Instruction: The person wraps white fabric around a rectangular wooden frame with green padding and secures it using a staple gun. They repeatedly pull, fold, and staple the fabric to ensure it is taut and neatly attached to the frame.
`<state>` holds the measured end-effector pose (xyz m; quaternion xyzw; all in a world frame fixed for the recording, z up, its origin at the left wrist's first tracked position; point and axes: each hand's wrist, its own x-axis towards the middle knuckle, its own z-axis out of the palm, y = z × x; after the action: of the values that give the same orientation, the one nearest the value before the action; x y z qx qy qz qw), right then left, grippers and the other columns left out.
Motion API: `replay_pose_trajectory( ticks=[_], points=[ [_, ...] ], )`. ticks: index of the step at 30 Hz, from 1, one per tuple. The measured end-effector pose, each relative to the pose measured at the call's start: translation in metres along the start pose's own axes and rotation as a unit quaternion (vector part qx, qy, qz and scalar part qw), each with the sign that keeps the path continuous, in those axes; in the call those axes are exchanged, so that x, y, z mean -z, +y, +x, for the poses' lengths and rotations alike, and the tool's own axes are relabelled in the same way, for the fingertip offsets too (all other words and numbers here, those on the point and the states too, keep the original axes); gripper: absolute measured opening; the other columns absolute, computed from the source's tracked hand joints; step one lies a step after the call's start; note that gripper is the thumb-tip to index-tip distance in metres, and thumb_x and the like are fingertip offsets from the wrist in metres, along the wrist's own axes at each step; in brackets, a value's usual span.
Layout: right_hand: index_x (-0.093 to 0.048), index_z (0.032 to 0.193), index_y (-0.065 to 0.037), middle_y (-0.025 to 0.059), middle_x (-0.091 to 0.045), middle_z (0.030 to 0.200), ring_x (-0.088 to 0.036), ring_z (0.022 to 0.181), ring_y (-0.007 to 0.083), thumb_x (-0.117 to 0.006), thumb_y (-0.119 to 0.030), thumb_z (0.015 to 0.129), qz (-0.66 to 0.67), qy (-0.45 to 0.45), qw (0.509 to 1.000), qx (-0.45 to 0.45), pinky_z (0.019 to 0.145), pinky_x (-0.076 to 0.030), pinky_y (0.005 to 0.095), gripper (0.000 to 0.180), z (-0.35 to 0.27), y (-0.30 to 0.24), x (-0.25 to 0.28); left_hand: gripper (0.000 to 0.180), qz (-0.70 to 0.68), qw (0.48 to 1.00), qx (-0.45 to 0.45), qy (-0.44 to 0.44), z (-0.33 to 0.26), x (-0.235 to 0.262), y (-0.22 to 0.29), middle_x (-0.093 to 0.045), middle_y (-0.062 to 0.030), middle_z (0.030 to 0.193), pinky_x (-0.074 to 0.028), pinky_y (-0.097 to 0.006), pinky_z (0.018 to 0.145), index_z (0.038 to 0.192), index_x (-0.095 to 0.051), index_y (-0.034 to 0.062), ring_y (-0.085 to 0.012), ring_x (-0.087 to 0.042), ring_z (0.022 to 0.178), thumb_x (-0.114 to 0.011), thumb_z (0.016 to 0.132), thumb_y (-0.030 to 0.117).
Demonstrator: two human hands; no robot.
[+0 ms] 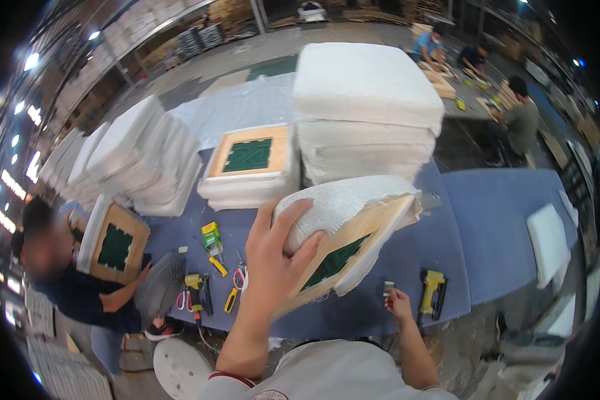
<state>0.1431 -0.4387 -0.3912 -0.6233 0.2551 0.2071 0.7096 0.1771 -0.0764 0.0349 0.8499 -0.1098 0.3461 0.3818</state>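
Note:
My left hand (283, 243) is closed on the edge of a seat cushion (353, 197), thumb and fingers pressing its white woven cover. Tilted over the table, the cushion shows its pale wooden frame underneath, a dark green panel in the opening and a frayed fabric edge. Close to the table's front edge, my right hand (398, 303) pinches a small grey-white piece (388, 287), too small to name surely. Just right of that hand lies a yellow and black staple gun (433, 293), not touched by it.
The blue table (360, 313) bears a second staple gun (197, 291), scissors (241, 276), a yellow cutter (231, 300) and a green-yellow box (211, 237). Cushion stacks (367, 113) rise behind. At left a seated person (80, 280) holds another cushion (117, 243). Several people work at the far right.

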Motion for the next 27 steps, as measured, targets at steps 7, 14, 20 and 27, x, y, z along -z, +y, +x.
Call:
replay_pose_trajectory(
  ticks=[7,14,20,27],
  points=[
    [-0.051,0.165,-0.008,0.0252,-0.068,0.139,-0.069,0.121,0.0442,-0.071,0.005,0.092,-0.428,0.375,0.717,0.402,0.106,-0.056,0.052,0.077,0.009,0.019,0.059,0.051,0.044,0.998,0.037,0.017,-0.009,0.031,-0.036,-0.069,-0.0196,0.128,-0.058,-0.045,0.093,0.139,-0.071,0.0105,-0.0422,-0.072,0.11,-0.087,0.091,0.015],
    [-0.036,0.173,-0.014,0.0309,-0.067,0.133,-0.068,0.119,0.0527,-0.066,0.007,0.082,-0.476,0.315,0.794,0.212,0.107,-0.054,0.058,0.099,0.002,0.019,0.109,0.052,0.016,0.996,0.083,-0.006,-0.016,0.04,-0.026,-0.066,-0.0218,0.134,-0.054,-0.046,0.104,0.141,-0.068,0.0048,-0.0427,-0.068,0.12,-0.081,0.09,0.007],
    [-0.053,0.142,-0.004,0.0132,-0.068,0.091,-0.07,0.077,0.0288,-0.066,-0.006,0.096,-0.102,0.209,0.969,0.08,0.071,-0.059,0.0453,0.048,0.024,-0.041,0.154,0.054,0.017,0.999,0.025,-0.021,-0.011,0.035,-0.026,-0.065,-0.0241,0.138,-0.056,-0.048,0.102,0.144,-0.066,0.0069,-0.0479,-0.068,0.12,-0.083,0.093,0.012],
    [-0.066,0.132,0.002,0.0079,-0.069,0.087,-0.061,0.06,0.0162,-0.07,-0.016,0.108,-0.059,-0.103,0.971,0.21,0.056,-0.052,0.0329,0.03,-0.163,-0.217,-0.075,0.055,0.035,0.998,0.045,-0.015,-0.024,0.049,-0.027,-0.064,-0.0258,0.14,-0.056,-0.05,0.101,0.144,-0.065,0.0066,-0.0506,-0.067,0.119,-0.083,0.092,0.012]
  ],
)
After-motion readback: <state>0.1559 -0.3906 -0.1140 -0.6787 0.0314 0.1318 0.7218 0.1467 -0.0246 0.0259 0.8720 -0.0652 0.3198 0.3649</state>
